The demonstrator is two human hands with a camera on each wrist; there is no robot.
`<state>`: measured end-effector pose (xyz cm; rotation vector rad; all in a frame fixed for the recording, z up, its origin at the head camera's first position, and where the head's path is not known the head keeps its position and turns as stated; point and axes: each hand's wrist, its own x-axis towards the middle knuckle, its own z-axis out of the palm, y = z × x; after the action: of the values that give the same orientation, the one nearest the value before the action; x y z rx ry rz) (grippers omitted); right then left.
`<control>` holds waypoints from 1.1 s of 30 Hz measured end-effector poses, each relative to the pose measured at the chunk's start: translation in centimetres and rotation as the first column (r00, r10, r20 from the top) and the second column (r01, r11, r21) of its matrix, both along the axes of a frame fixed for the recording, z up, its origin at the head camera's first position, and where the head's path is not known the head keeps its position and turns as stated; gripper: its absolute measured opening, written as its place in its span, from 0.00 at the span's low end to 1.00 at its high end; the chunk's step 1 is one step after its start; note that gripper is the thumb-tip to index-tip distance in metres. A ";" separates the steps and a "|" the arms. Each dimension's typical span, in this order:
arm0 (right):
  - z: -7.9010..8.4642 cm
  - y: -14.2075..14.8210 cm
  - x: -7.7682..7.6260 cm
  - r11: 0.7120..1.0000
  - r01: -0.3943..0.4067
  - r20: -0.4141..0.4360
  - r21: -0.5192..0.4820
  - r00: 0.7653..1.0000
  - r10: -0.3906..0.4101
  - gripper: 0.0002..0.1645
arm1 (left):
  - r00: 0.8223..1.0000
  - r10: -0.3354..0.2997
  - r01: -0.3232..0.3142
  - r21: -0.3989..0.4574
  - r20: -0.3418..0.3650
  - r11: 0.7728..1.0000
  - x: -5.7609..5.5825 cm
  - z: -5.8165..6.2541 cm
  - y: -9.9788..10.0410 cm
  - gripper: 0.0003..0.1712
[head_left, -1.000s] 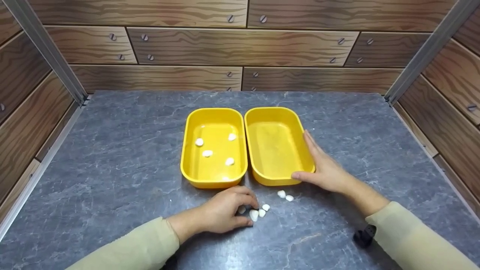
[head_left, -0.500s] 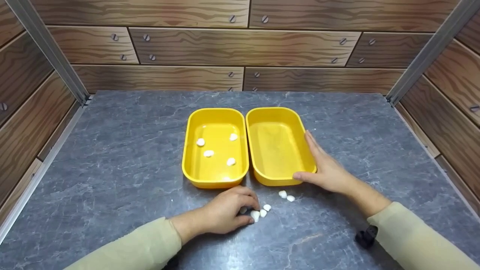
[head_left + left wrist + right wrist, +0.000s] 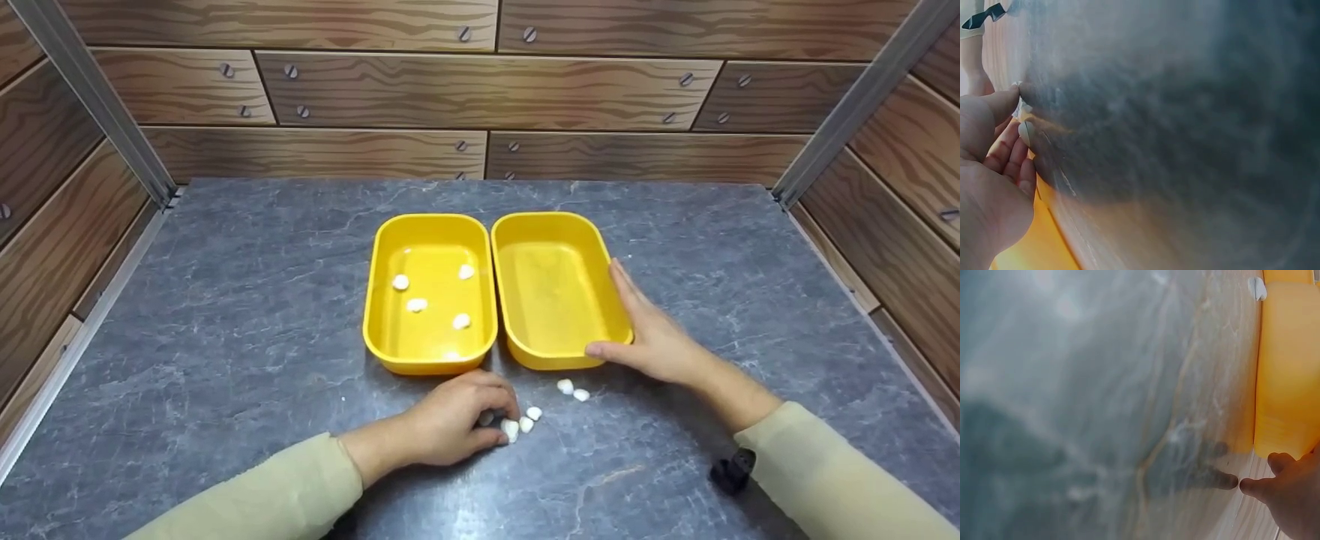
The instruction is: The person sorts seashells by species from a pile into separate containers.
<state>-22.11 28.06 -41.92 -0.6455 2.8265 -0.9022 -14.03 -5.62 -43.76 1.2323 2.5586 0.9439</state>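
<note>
Two yellow plastic boxes stand side by side in the head view. Several small white pebble-like pieces (image 3: 417,305) lie in the left box (image 3: 430,368); the right box (image 3: 551,361) has a bare floor. In front of them, my left hand (image 3: 454,420) rests on the table with thumb and fingers curved apart around a loose group of white pieces (image 3: 526,424). One piece (image 3: 486,418) shows in the gap, and the thumb tip is right at another. My right hand (image 3: 656,341) lies with straight fingers along the right box's outer side, its thumb at the near rim corner.
Two more white pieces (image 3: 573,390) lie on the grey marbled table (image 3: 255,300) just before the right box. Wood-patterned walls (image 3: 480,90) with metal corner posts (image 3: 847,105) enclose the back and sides. A black strap (image 3: 732,472) sits at the right sleeve.
</note>
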 end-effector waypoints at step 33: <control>0.0 0.0 -0.1 1.000 0.002 0.004 0.003 1.000 -0.002 0.74 | 0.998 0.025 -0.026 0.027 0.055 0.999 -0.3 0.3 0.4 0.08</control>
<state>-22.18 28.09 -41.92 -0.6400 2.8253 -0.8987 -14.32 -5.24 -43.44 1.1669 2.5336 1.0068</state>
